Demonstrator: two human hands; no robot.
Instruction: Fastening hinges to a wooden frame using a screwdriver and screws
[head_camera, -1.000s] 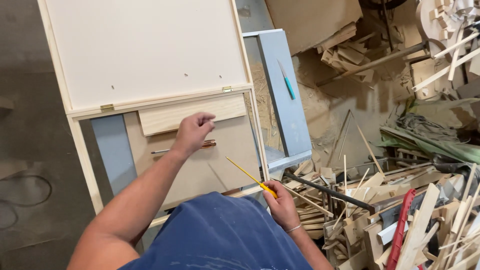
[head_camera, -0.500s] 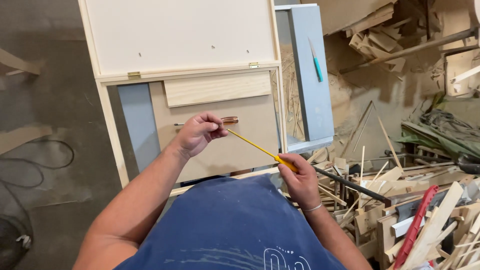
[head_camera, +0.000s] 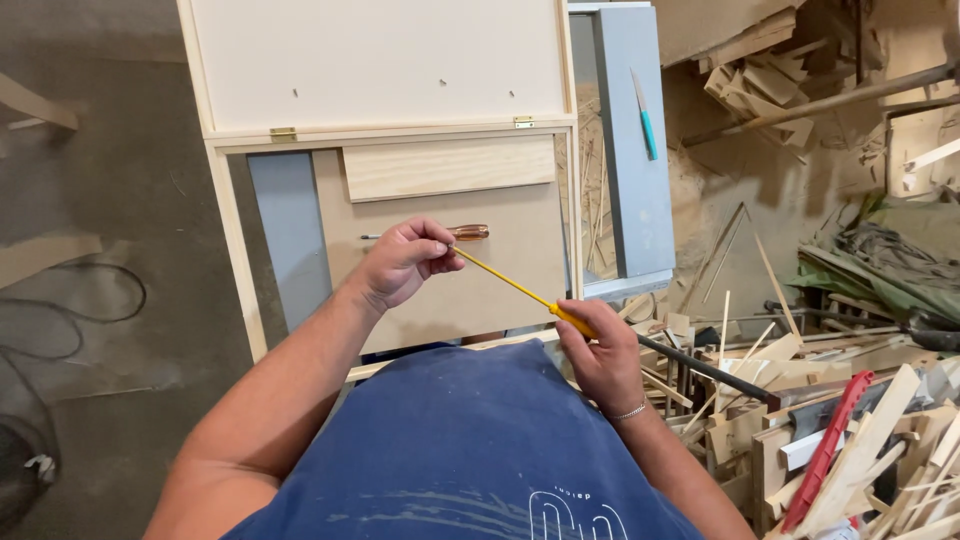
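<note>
While the hinged wooden box (head_camera: 400, 150) lies open in front of me, my left hand (head_camera: 400, 262) has come off the panel and up to meet the yellow screwdriver (head_camera: 520, 292); a second ago it was down by the brown-handled screwdriver (head_camera: 440, 234), which still lies on the board. So both hands now work one tool. My left fingers pinch its tip, and my right hand (head_camera: 600, 355) is closed around its handle. Its long axis runs diagonally, tip pointing up-left toward the box, handle low-right near the wood scrap pile (head_camera: 820, 420).

Wood scraps (head_camera: 850, 420) crowding right side
</note>
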